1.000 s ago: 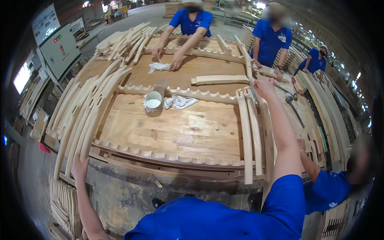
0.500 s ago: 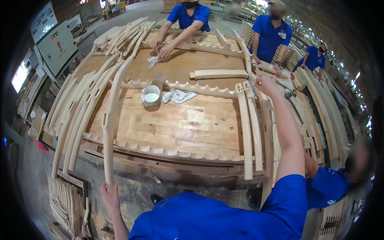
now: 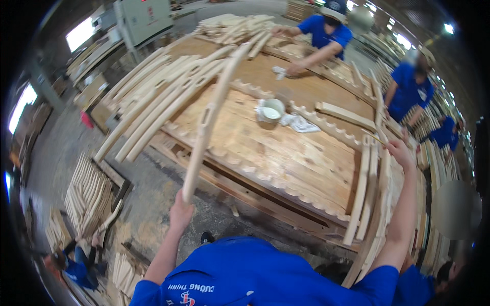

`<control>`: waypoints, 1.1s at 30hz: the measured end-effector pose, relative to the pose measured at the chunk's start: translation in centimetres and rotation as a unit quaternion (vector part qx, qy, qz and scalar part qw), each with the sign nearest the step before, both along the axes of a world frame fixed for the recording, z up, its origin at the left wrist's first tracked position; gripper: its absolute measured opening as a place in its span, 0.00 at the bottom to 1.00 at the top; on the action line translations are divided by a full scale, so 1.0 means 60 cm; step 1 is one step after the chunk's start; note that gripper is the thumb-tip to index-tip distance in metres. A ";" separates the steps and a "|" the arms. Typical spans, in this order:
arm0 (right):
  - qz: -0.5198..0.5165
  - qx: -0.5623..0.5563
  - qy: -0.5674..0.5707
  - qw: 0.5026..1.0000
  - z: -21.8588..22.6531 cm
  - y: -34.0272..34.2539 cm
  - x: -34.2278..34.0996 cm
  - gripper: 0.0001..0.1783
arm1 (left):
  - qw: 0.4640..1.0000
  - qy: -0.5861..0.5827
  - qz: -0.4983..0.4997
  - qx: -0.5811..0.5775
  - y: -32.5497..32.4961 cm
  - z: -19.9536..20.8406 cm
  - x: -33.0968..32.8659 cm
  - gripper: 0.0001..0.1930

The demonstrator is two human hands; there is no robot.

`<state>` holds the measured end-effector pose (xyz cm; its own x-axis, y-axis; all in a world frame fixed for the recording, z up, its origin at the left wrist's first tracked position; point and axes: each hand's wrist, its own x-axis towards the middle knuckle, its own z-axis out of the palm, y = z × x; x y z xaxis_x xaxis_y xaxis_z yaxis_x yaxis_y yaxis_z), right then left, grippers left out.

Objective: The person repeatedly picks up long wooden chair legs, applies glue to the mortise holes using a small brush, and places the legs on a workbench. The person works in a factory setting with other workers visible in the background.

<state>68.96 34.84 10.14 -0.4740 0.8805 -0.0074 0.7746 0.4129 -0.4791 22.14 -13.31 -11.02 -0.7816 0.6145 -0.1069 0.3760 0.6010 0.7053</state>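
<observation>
Slotted wooden post slanted up and away from the left fingers, which I saw wrapped around its near end. The right fingers were pinched on a thin stick. Just left of them lay two slats; farther left stood a cup.

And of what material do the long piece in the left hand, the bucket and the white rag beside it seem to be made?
Long piece: wood, apparently unvarnished, given its pale, matt surface.
Bucket: perhaps plastic or metal; its shaded wall is too blurred to tell.
Rag: probably cloth with a plain finish, as it lies in limp folds.
</observation>
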 end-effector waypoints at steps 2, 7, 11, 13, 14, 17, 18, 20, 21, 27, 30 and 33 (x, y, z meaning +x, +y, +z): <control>0.019 -0.039 0.103 0.994 -0.005 -0.036 -0.044 0.11 | 1.000 0.016 0.011 -0.016 0.002 -0.014 0.010 0.33; 0.100 0.058 0.150 0.982 0.014 -0.142 -0.214 0.08 | 0.993 0.116 -0.015 0.026 -0.026 -0.080 -0.010 0.33; 0.118 0.062 0.272 0.953 0.053 -0.234 -0.371 0.07 | 0.996 0.064 -0.049 0.040 -0.040 -0.100 -0.032 0.34; 0.121 0.009 0.400 0.909 0.041 -0.265 -0.440 0.06 | 0.996 0.028 -0.070 0.046 -0.043 -0.101 -0.044 0.34; 0.135 0.018 0.419 0.898 0.033 -0.282 -0.470 0.06 | 0.995 -0.001 -0.084 0.044 -0.043 -0.097 -0.050 0.34; 0.158 0.021 0.378 0.912 0.006 -0.321 -0.544 0.04 | 0.989 -0.061 -0.122 0.061 -0.053 -0.098 -0.067 0.35; 0.149 0.044 0.362 0.919 -0.008 -0.325 -0.559 0.05 | 0.985 -0.076 -0.137 0.071 -0.057 -0.099 -0.072 0.35; 0.128 0.091 0.331 0.931 -0.028 -0.327 -0.581 0.06 | 0.978 -0.100 -0.164 0.077 -0.064 -0.096 -0.082 0.35; 0.114 0.156 0.282 0.940 -0.029 -0.323 -0.581 0.07 | 0.975 -0.112 -0.177 0.079 -0.067 -0.094 -0.089 0.35; 0.002 0.320 -0.199 0.926 -0.005 -0.271 -0.576 0.10 | 0.966 -0.151 -0.205 0.045 -0.058 -0.062 -0.089 0.34; -0.021 0.308 -0.340 0.888 -0.009 -0.233 -0.594 0.09 | 0.974 -0.117 -0.195 0.024 -0.053 -0.055 -0.070 0.36; -0.015 0.308 -0.385 0.870 -0.017 -0.222 -0.645 0.09 | 0.974 -0.108 -0.197 0.004 -0.057 -0.051 -0.058 0.37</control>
<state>30.24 21.51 9.13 -0.5141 0.8415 0.1658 0.7830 0.3815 0.4913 18.68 -16.70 -14.06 -0.4442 0.8643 -0.2360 0.4193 0.4333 0.7978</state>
